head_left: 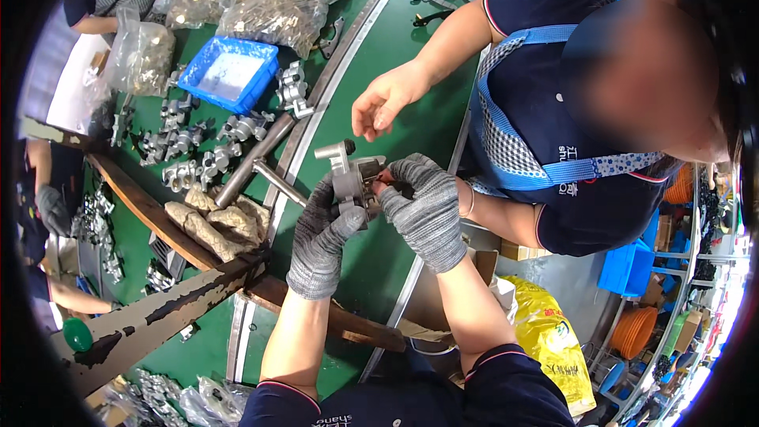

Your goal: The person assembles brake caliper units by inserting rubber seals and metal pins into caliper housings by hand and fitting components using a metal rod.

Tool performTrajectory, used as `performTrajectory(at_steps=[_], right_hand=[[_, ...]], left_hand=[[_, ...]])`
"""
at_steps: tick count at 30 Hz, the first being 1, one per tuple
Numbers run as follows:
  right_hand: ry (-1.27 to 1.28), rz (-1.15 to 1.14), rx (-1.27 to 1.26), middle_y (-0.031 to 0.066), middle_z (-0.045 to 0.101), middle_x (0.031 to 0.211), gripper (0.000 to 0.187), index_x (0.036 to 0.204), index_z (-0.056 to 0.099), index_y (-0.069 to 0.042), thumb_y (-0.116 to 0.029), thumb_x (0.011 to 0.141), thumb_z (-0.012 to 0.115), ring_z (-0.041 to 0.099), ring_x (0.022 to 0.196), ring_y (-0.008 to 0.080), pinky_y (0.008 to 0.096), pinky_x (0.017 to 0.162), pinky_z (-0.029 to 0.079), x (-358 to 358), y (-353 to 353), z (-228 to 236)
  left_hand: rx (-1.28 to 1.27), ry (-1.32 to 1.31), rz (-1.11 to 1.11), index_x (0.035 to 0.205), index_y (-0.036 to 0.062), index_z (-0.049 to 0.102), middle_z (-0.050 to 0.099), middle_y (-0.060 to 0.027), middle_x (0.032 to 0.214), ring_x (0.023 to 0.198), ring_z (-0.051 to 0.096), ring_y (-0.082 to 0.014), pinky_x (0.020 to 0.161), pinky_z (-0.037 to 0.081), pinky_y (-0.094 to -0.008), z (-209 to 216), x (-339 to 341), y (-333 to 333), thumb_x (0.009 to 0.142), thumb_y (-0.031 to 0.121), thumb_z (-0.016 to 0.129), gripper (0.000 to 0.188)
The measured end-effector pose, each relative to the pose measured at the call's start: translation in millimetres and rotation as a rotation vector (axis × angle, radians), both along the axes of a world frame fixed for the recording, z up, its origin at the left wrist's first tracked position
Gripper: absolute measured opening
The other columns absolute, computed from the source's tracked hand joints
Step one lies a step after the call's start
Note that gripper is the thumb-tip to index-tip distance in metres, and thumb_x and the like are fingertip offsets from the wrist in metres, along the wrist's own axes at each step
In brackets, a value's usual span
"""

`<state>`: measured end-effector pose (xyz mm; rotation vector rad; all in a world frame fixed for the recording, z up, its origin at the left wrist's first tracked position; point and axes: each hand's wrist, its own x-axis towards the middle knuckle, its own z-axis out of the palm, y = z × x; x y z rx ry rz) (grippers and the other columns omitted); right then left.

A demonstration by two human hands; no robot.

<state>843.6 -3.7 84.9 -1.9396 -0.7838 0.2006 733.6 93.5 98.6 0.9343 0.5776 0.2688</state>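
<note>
Fingers first: the left hand (322, 236) in its grey knit glove has its fingers closed around the side of a silver cast-metal housing with a short cylinder arm (348, 183), so that one's a solid grip. The right hand (424, 209), same kind of glove, has its fingers bent in at the right side of the casting, pinching at it; can't tell exactly what's between the fingertips. The casting itself is held up in front of the person, over the green-topped desk (419, 43).

Just beyond it there's a co-worker's bare hand (393, 100), fingers loosely curled and not on the part. That person wears a dark top and a blue patterned apron (506, 130).

Left of the gloves lies a thick steel bar with a thinner rod sticking out (254, 160), next to some lumpy beige cloth (209, 229). Further over is a bunch of silver castings (180, 145), then a blue plastic tray (251, 97), with clear plastic bags full of small metal pieces (273, 20) behind. Down on the right sits a shiny yellow sack (549, 340).
</note>
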Motion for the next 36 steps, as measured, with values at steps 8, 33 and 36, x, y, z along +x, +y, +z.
performTrajectory(at_steps=[8, 33, 36], right_hand=[[0.155, -0.167, 0.176, 0.0093, 0.053, 0.084, 0.012, 0.081, 0.062, -0.003, 0.0, 0.07, 0.068, 0.056, 0.074, 0.0217, 0.0309, 0.065, 0.046, -15, 7, 0], [-0.108, -0.103, 0.113, 0.0149, 0.061, 0.095, 0.012, 0.089, 0.066, -0.001, -0.004, 0.077, 0.065, 0.06, 0.084, 0.0287, 0.0345, 0.077, 0.048, -15, 3, -2], [-0.089, -0.154, 0.192, 0.0118, 0.061, 0.092, 0.01, 0.089, 0.064, -0.001, -0.003, 0.079, 0.064, 0.059, 0.082, 0.0243, 0.0312, 0.074, 0.047, -15, 0, -9]], left_hand=[[0.026, 0.007, 0.068, 0.132, -0.0011, 0.041, 0.058, -0.0073, 0.114, 0.095, 0.058, -0.0137, 0.085, 0.047, -0.028, -1, 1, -8, 0.07, 0.034, 0.078, 0.081], [0.052, 0.008, 0.053, 0.13, -0.0015, 0.043, 0.06, -0.0076, 0.11, 0.095, 0.059, -0.015, 0.084, 0.048, -0.0275, 2, 0, -7, 0.07, 0.038, 0.078, 0.08], [0.053, 0.019, 0.051, 0.129, -0.0019, 0.044, 0.06, -0.0076, 0.108, 0.095, 0.059, -0.0151, 0.084, 0.048, -0.0276, 4, 6, -12, 0.07, 0.038, 0.078, 0.079]])
